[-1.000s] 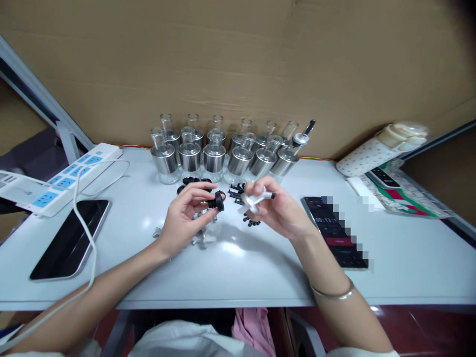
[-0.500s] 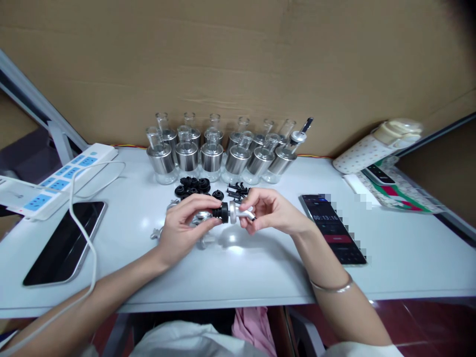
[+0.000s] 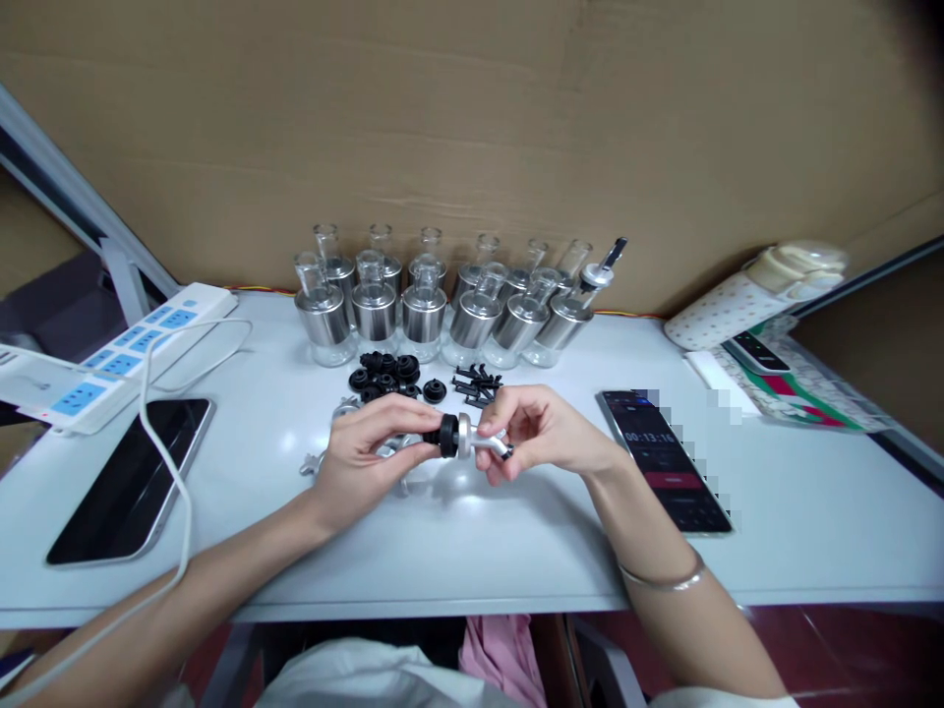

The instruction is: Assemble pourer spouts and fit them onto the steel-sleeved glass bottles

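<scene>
My left hand (image 3: 369,447) pinches a ribbed black rubber stopper (image 3: 447,436) between thumb and fingers. In my right hand (image 3: 535,433) is a silver pour spout (image 3: 479,440), its bent tube ending in a black tip. The spout's round flange sits against the stopper's wide end. Behind my left hand, more silver spouts (image 3: 311,463) lie on the table, partly hidden. Just beyond the hands are a pile of black stoppers (image 3: 383,374), a lone stopper (image 3: 435,391) and several small black flip pieces (image 3: 478,382).
Several glass bottles with metal sleeves (image 3: 423,317) stand in two rows at the back; the rightmost front one bears a pourer (image 3: 599,270). Left are a power strip (image 3: 140,354), a white cable (image 3: 158,442) and a tablet (image 3: 133,482). Right are a phone (image 3: 664,462) and a tumbler (image 3: 744,295).
The stopper and the spout have come together; the gap between the stopper's wide end and the spout's flange has closed. The view has shifted slightly.
</scene>
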